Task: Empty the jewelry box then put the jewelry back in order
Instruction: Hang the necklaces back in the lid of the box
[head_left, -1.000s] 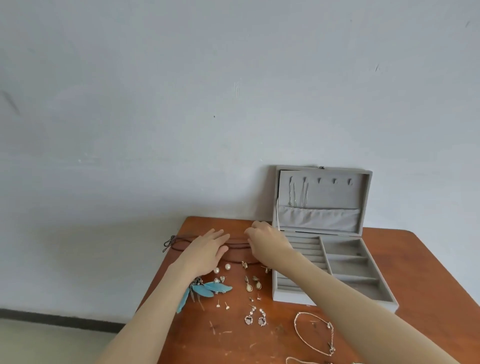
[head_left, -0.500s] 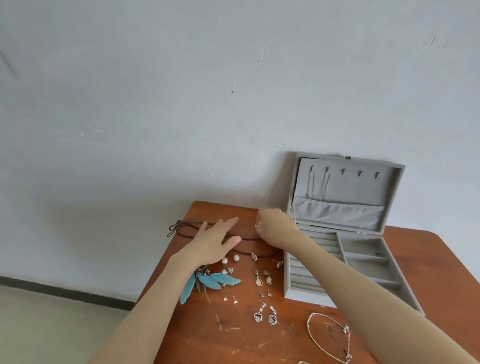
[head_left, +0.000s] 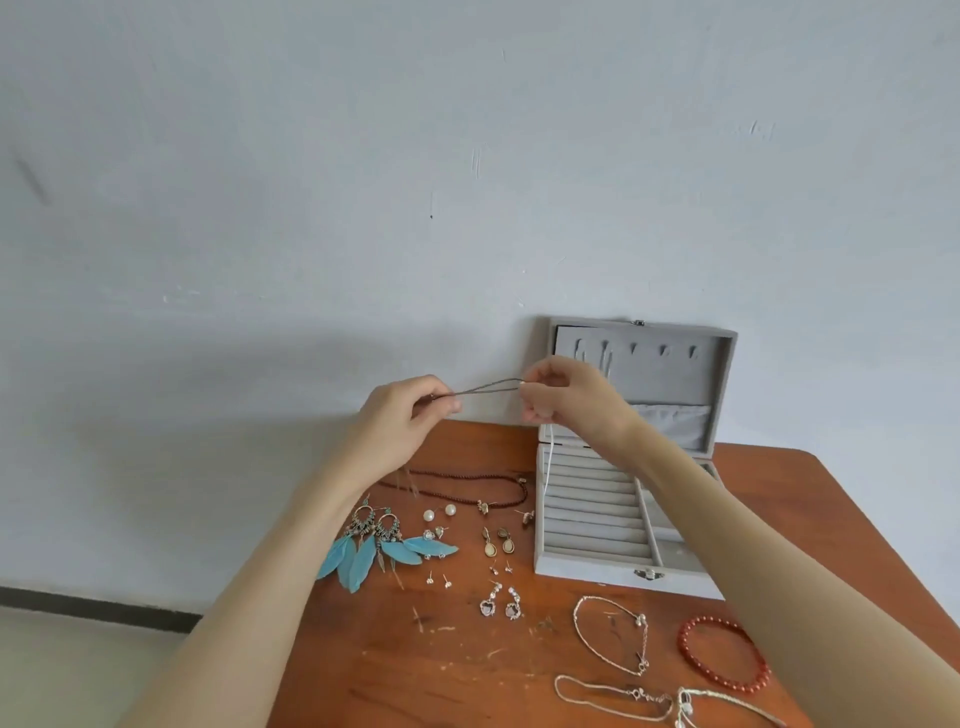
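Observation:
The grey jewelry box (head_left: 587, 564) stands open at the back of the wooden table (head_left: 467, 670), its lid (head_left: 724, 389) leaning on the wall. My left hand (head_left: 402, 421) and my right hand (head_left: 563, 397) are raised above the table, each pinching one end of a thin brown cord necklace (head_left: 485, 388) stretched between them. A dark beaded necklace (head_left: 462, 478) lies on the table below. Blue feather earrings (head_left: 379, 545), pearl studs (head_left: 439, 513), drop earrings (head_left: 497, 543) and small studs lie left of the box.
Silver chains (head_left: 610, 642) and a red bead bracelet (head_left: 722, 652) lie near the table's front right. More silver chain (head_left: 670, 699) sits at the bottom edge. The white wall runs right behind the table; the floor drops away to the left.
Both hands have lifted off the table, taking the thin brown cord up with them and pulling it taut between them. The camera view has tilted down slightly.

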